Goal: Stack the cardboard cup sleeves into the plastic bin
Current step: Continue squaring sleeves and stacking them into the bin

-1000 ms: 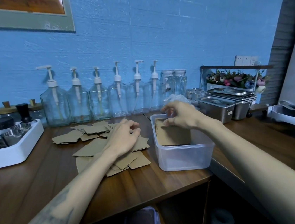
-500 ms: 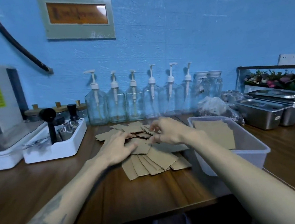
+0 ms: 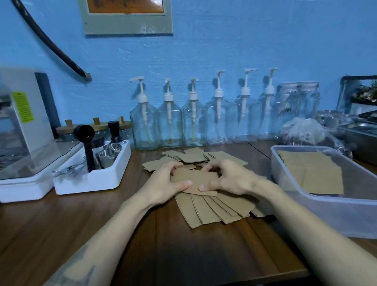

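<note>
At the centre of the frame both hands meet over one flat brown cardboard cup sleeve (image 3: pixel 195 179). The left hand (image 3: pixel 164 184) grips its left end, fingers curled over the far edge and thumb laid along the near edge. The right hand (image 3: pixel 227 177) pinches the right end, thumb on the near edge and fingers bent over the top. That sleeve lies on a loose pile of flat brown cardboard sleeves (image 3: pixel 216 206) that fans out toward the lower middle of the frame and spreads back toward the wall, all resting on the dark wooden counter (image 3: pixel 75 226).

At the right of the frame, just beside the pile, stands the clear rectangular plastic bin (image 3: pixel 346 216), with flattened brown sleeves in the bin (image 3: pixel 315 174) leaning against its far side. Behind it, at the right edge, are stainless steel lidded pans (image 3: pixel 375 142) and a crumpled clear plastic bag (image 3: pixel 308 129).

Along the blue wall, across the middle of the frame, runs a row of clear glass pump bottles (image 3: pixel 194 118). Left of centre a white rectangular tray (image 3: pixel 94 174) holds small metal cups and a black-handled tool. At the far left stands a white espresso machine (image 3: pixel 4 121), somewhat blurred. A grey-framed sign (image 3: pixel 126 8) hangs at top centre.
</note>
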### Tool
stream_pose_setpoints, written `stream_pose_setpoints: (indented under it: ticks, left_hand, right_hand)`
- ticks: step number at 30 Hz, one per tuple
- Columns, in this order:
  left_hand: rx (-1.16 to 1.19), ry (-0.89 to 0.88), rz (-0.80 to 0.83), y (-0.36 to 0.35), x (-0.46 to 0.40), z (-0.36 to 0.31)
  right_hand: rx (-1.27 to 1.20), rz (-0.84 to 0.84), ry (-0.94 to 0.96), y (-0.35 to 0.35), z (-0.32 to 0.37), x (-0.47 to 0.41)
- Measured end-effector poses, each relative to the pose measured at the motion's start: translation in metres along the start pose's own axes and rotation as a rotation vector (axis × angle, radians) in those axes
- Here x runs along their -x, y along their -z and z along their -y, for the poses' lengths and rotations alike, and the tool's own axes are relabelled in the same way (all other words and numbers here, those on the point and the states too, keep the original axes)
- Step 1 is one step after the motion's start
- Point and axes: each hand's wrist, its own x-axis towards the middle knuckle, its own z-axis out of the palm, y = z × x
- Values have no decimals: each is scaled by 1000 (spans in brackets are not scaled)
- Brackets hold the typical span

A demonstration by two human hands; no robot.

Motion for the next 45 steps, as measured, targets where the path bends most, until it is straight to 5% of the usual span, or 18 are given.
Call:
stream_pose_setpoints:
  ticks: [7, 18, 25, 30, 45]
  left_hand:
    - [372, 3, -216, 3, -7, -2]
    - [249, 122, -278, -6, -6, -6]
    - [-260, 85, 93, -7, 2, -9]
    - [-321, 113, 313, 4, 8, -11]
    - [-217, 155, 361, 9, 13, -8]
  right_hand:
    - [-212, -170, 61, 4, 0, -6]
    - [-220, -421, -84, 9, -26, -9]
    - [-174, -414, -53, 4, -26, -9]
    - [-172, -413, -23, 2, -26, -9]
    - [-190, -429, 66, -2, -27, -9]
